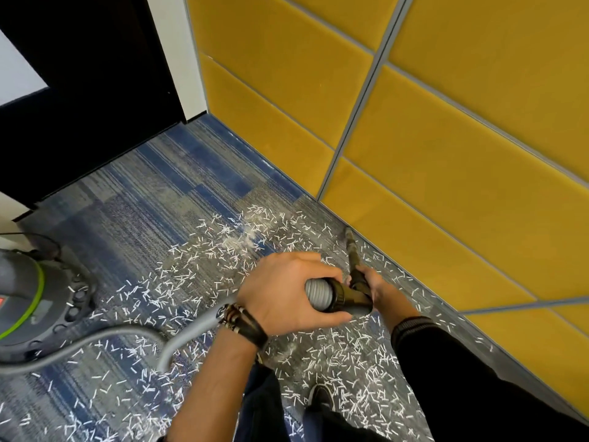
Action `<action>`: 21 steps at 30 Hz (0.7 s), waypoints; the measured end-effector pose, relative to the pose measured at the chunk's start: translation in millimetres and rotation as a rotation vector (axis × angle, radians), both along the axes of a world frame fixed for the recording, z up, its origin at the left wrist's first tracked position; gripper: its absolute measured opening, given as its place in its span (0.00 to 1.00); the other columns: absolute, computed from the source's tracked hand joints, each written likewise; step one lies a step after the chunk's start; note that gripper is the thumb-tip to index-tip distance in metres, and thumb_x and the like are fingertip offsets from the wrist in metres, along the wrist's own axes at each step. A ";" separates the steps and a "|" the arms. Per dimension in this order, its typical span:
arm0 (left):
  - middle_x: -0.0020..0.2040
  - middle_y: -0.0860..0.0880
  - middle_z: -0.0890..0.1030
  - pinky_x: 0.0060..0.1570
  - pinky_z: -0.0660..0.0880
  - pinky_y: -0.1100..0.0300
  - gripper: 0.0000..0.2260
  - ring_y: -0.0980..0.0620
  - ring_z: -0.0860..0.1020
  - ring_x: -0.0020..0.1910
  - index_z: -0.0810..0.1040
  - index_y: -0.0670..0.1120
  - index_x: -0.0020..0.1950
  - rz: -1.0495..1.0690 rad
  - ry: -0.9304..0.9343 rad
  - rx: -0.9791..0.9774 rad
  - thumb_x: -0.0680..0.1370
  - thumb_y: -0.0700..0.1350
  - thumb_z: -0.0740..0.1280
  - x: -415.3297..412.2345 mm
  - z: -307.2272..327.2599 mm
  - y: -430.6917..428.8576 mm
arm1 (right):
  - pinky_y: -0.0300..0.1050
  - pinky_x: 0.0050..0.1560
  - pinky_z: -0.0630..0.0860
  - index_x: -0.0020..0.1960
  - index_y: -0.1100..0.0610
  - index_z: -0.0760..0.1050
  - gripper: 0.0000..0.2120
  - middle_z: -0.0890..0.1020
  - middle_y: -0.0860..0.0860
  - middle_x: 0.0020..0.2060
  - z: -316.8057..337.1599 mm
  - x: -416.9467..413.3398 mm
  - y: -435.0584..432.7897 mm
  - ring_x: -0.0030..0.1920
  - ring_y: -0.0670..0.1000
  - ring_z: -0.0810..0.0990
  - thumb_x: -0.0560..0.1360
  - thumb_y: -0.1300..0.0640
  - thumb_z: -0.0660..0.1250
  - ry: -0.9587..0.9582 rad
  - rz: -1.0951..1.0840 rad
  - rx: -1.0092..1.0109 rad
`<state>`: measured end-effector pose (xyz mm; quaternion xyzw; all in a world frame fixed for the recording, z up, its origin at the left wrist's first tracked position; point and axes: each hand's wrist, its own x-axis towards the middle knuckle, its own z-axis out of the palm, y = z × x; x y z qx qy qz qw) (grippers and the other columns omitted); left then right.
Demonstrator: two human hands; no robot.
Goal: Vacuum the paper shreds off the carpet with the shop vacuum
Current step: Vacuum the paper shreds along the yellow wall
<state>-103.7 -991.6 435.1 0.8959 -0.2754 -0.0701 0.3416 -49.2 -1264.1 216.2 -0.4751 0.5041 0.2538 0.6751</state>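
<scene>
Left hand [287, 295]: sitting nearest the lens at the end of a bare forearm that is wearing dark bracelets [242, 320]. Its fingers are curling over the grey ribbed hose [315, 293] and gripping it from above, right where the hose is meeting the black cuff [347, 298].
Right hand [374, 283]: coming out of a black sleeve [446, 362] and closing round the black wand just beyond the cuff. The wand is hiding part of it.
Nozzle [350, 247]: narrow and dark, pointing away from the person, with its tip reaching down close to the foot of the yellow wall [446, 122]. Whether the tip is touching the carpet [143, 186] cannot be told.
Hose: trailing from the left hand down and to the left, then bending across the carpet toward the shop vacuum [28, 298].
Shop vacuum: standing on the carpet at the left edge, showing a grey body with a green band, well apart from both hands.
Paper shreds [191, 275]: lying scattered as short white strips over the blue and grey carpet, from the wall base down to the bottom edge, and gathering thickly beneath the hands.
Shoe [320, 397]: dark, standing among the shreds below the hands.
Wall: running along the right side in yellow padded panels with grey seams.
Door [95, 74]: dark, standing at the top left.
</scene>
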 end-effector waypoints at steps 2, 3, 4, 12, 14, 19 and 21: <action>0.40 0.61 0.76 0.40 0.76 0.63 0.22 0.64 0.74 0.38 0.82 0.61 0.53 -0.002 -0.009 -0.004 0.68 0.74 0.69 -7.7 2.2 -10.1 | 0.42 0.26 0.76 0.50 0.60 0.65 0.14 0.75 0.55 0.28 0.5 -7.7 -10.6 0.24 0.53 0.75 0.82 0.48 0.56 0.004 0.007 0.012; 0.40 0.62 0.75 0.39 0.73 0.65 0.22 0.64 0.73 0.38 0.82 0.61 0.53 -0.003 -0.010 -0.007 0.68 0.73 0.70 -12.3 3.0 -14.8 | 0.42 0.26 0.76 0.50 0.60 0.65 0.14 0.75 0.55 0.28 1.4 -13.0 -14.8 0.24 0.53 0.75 0.82 0.48 0.55 0.009 0.000 0.018; 0.40 0.62 0.75 0.39 0.71 0.66 0.21 0.65 0.73 0.38 0.81 0.62 0.53 -0.005 -0.006 -0.011 0.68 0.73 0.70 -16.9 3.2 -19.3 | 0.42 0.25 0.76 0.49 0.61 0.65 0.15 0.75 0.56 0.27 1.0 -18.4 -19.6 0.23 0.53 0.74 0.82 0.48 0.55 0.013 -0.010 0.022; 0.41 0.62 0.78 0.43 0.76 0.63 0.22 0.63 0.76 0.41 0.83 0.62 0.54 0.017 0.036 -0.012 0.68 0.73 0.70 -47.6 6.8 -52.2 | 0.45 0.25 0.77 0.54 0.60 0.63 0.14 0.77 0.58 0.27 6.6 -56.6 -65.4 0.23 0.54 0.77 0.83 0.48 0.57 0.002 0.026 -0.051; 0.42 0.65 0.78 0.46 0.77 0.63 0.21 0.65 0.77 0.43 0.83 0.60 0.54 0.019 0.053 -0.030 0.68 0.72 0.71 -56.4 4.7 -57.7 | 0.45 0.25 0.77 0.54 0.60 0.65 0.15 0.78 0.58 0.27 7.0 -67.6 -77.9 0.24 0.55 0.79 0.82 0.47 0.58 0.045 0.070 -0.081; 0.42 0.63 0.80 0.46 0.80 0.59 0.22 0.65 0.78 0.43 0.83 0.60 0.54 0.108 0.000 -0.080 0.69 0.73 0.71 -76.8 8.1 -75.0 | 0.46 0.23 0.78 0.57 0.61 0.65 0.17 0.79 0.59 0.27 30.9 -66.1 -95.9 0.23 0.55 0.79 0.81 0.47 0.61 0.009 0.150 -0.114; 0.41 0.61 0.80 0.44 0.80 0.60 0.22 0.64 0.78 0.41 0.82 0.61 0.54 0.119 -0.044 -0.057 0.68 0.73 0.70 -78.1 15.6 -81.2 | 0.44 0.24 0.78 0.55 0.61 0.66 0.16 0.80 0.59 0.28 40.0 -66.2 -92.9 0.23 0.54 0.79 0.81 0.47 0.61 -0.019 0.140 -0.069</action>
